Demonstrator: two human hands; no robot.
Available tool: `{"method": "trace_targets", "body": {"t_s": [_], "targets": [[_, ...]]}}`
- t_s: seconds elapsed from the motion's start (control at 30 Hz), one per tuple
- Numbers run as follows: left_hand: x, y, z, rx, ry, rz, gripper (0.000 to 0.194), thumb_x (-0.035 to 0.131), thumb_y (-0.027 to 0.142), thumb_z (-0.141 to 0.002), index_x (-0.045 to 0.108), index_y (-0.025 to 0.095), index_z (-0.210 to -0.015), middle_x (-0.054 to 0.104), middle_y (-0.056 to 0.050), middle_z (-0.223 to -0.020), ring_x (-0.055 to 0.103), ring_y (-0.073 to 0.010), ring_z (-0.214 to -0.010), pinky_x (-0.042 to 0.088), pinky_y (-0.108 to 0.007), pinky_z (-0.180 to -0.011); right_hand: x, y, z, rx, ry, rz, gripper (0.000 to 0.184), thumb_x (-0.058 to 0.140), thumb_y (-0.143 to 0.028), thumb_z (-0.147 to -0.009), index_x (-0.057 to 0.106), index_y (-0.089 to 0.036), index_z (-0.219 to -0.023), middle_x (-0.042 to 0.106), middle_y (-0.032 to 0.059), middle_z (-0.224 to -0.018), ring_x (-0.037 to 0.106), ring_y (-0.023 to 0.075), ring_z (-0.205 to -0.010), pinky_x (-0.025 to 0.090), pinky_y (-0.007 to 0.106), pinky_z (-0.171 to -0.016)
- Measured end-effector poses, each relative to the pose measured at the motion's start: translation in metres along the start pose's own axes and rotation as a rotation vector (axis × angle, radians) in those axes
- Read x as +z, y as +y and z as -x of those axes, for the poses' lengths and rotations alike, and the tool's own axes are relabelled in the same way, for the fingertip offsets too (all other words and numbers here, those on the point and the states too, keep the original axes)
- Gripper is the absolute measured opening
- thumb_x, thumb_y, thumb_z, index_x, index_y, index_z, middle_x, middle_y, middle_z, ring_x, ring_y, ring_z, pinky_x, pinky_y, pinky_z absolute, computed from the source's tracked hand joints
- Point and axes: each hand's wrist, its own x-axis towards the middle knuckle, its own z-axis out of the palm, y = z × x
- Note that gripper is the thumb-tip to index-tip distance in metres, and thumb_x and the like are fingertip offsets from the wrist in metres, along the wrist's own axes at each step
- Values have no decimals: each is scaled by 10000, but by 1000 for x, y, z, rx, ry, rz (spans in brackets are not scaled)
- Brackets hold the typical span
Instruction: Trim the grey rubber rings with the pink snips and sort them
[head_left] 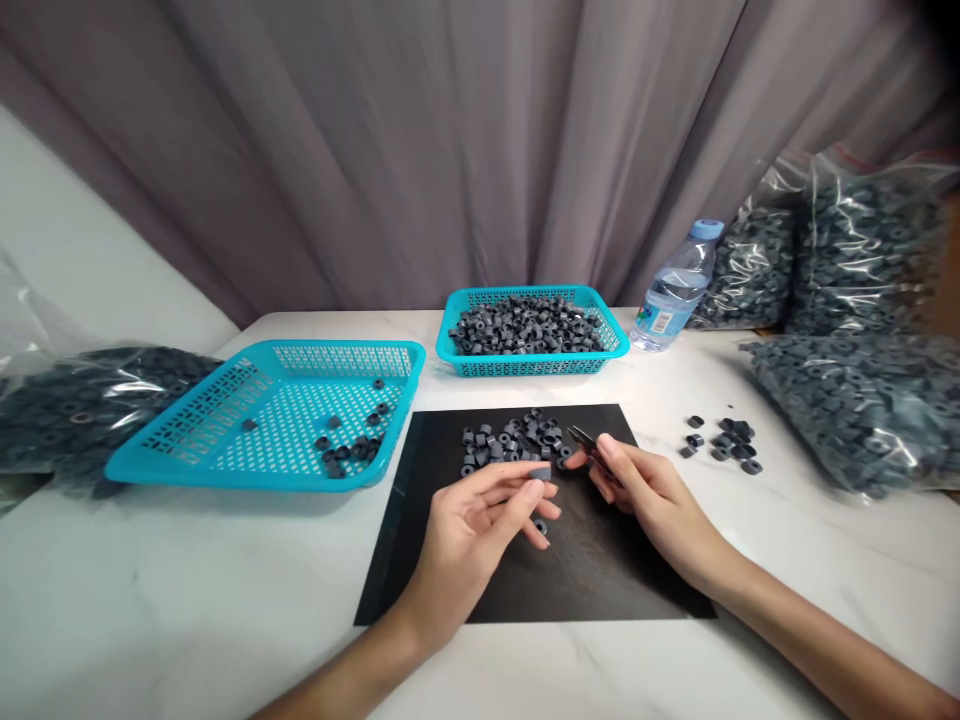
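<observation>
Between thumb and forefinger, my left hand (476, 525) pinches a small dark grey ring-shaped part (540, 474) above the black mat (585, 570). My right hand (645, 490) is closed around a pair of tweezers (585, 440), whose tips point up and to the left, apart from the held part. A loose pile of similar grey rings (517, 437) lies on the mat just beyond both hands. One more ring (540, 526) sits on the mat near the left fingertips, partly hidden by them.
A blue basket (262, 480) at left holds several rings; another blue basket (532, 367) at the back is heaped with them. Bags of parts (862, 410) and a water bottle (677, 287) stand at right, beside a small group of rings (735, 437). Another bag (82, 410) lies far left.
</observation>
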Motion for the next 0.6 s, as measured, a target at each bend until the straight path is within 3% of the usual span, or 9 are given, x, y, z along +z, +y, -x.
{"method": "trace_targets", "body": {"t_s": [0.33,0.6], "targets": [[1,1,-1,17,3,31,188,724,307,-911,779,134,-957,796,-83,-841,709,-146,-611,592,-231,-576,4,-4,1,-73,-14,88,526,379,-575,-1046,702,-160,-1026,408,-28,-681,430,140,-639,365,270,-605],[0,0,-6,-10,-14,78,191,745,310,-896,779,123,-916,794,-96,-806,702,-155,-600,563,-231,-540,4,-7,13,-444,78,235,316,549,-318,-1029,685,-219,-1297,525,10,-772,497,152,-679,413,271,-590]]}}
